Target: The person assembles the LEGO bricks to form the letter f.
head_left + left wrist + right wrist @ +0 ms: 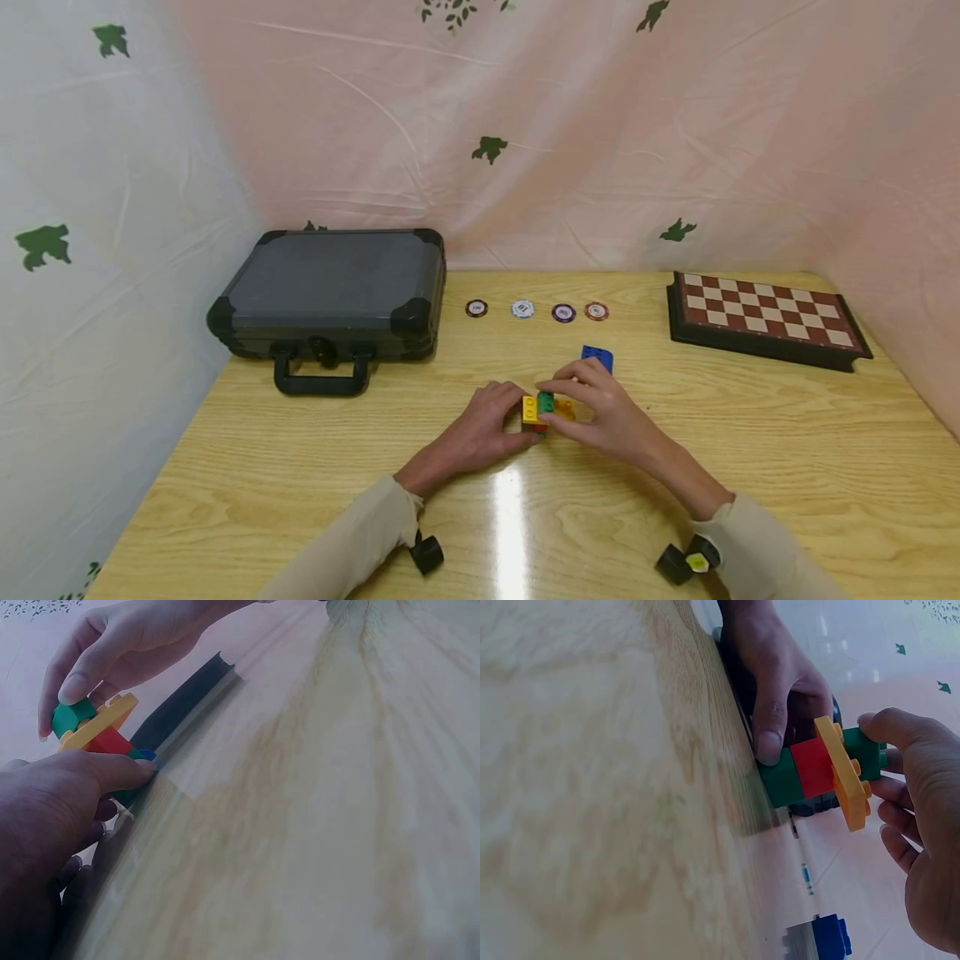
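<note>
A small stack of toy building bricks stands on the table between the hands. In the right wrist view its lower green brick [781,782] is at the bottom, with a red brick [812,768] above and a long yellow brick [843,772] across that. My left hand [483,429] holds the stack low down, thumb against the lower green brick. A second green brick [546,403] sits over the yellow one, pinched between thumb and fingers of my right hand [603,412]. Whether it is fully pressed down I cannot tell. A blue brick [597,357] lies just beyond the right hand.
A grey case [337,283] with a black handle lies at the back left. Several poker chips, among them a white chip [522,309], form a row at the back. On the right lies a folded chessboard [765,315]. Fabric [525,200] hangs behind the table [300,492].
</note>
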{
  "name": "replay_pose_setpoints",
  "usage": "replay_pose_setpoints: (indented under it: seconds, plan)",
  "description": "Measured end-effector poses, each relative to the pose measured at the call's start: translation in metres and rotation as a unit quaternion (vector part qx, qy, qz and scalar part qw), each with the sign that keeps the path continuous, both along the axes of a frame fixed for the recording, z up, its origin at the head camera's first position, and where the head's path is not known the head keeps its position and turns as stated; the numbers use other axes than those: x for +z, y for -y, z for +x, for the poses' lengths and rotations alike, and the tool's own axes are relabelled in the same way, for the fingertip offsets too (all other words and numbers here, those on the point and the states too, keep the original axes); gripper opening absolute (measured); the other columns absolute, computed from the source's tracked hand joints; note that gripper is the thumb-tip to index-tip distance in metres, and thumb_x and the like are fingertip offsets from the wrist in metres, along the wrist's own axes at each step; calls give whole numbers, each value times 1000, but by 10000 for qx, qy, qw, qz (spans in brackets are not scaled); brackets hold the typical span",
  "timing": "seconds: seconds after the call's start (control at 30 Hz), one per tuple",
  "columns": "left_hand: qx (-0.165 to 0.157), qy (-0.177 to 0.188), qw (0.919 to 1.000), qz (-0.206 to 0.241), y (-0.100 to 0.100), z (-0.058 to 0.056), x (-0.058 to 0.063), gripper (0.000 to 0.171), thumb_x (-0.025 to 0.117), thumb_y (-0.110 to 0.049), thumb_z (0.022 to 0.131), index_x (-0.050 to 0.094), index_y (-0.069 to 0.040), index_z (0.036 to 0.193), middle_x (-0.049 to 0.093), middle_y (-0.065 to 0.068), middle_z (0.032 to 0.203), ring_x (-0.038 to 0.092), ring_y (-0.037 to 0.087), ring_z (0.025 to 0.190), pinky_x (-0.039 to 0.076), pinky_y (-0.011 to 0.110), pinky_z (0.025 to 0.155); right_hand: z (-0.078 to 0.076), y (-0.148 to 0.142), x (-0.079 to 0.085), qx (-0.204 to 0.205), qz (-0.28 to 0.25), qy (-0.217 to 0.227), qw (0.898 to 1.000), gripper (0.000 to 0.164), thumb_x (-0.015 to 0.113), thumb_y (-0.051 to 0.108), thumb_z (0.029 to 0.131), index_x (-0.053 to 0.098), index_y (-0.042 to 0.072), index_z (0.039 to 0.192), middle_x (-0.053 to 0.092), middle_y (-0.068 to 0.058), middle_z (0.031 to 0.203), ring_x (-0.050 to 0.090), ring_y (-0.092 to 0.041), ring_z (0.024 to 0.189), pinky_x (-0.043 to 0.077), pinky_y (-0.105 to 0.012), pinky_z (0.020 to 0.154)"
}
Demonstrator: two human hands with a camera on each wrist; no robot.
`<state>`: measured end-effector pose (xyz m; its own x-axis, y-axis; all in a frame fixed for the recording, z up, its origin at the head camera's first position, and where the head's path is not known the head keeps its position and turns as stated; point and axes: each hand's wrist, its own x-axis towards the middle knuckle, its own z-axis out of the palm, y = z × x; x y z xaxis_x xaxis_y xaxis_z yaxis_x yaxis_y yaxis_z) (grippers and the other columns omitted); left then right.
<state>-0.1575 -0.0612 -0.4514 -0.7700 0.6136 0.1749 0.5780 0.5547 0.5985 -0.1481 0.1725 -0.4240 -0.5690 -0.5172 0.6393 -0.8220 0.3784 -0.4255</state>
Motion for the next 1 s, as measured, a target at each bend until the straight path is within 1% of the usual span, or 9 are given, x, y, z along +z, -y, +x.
replay_pose_setpoints:
  seconds: [0.07,0.2,0.33,0.5,0.7,1.0]
  plan:
    - [-2,-5,10000,7,0,0,0,36,80,-29,93,66,-12,122,65,-2,113,54,18,106,41,42,96,0,0,0,-7,24,28,10000,46,66,43,101,75,1,117,64,-2,110,52,-21,102,44,-30,83]
    - [1,-13,10000,15,0,0,0,36,80,-29,93,66,-12,121,65,-1,113,54,18,106,41,42,96,1,0,1,-21,63,123,9999,44,68,41,100,74,2,117,64,-2,111,53,-21,104,46,-31,84]
    - [3,-9,10000,9,0,0,0,37,80,-28,92,66,-12,122,66,-1,113,54,18,106,42,42,96,2,0,1,-51,115,198,9997,40,74,37,98,73,2,118,67,-3,114,56,-21,107,48,-31,88]
    - [5,31,10000,-12,0,0,0,38,80,-28,92,66,-11,123,65,0,115,54,19,107,41,42,97,1,1,0,-32,70,209,9998,36,77,33,96,71,3,115,68,-3,114,57,-22,108,46,-28,93]
    - [2,62,10000,-25,0,0,0,38,80,-27,93,66,-11,124,65,0,115,54,19,108,41,43,98,0,1,-1,9,11,151,9999,34,78,31,96,73,2,113,68,-1,112,57,-22,106,45,-28,92]
    - [-3,70,10000,-37,1,0,0,38,79,-29,94,65,-11,125,65,-1,116,54,19,108,41,43,98,1,0,1,-18,80,370,9993,31,85,17,88,74,4,114,67,0,113,56,-21,107,47,-32,91]
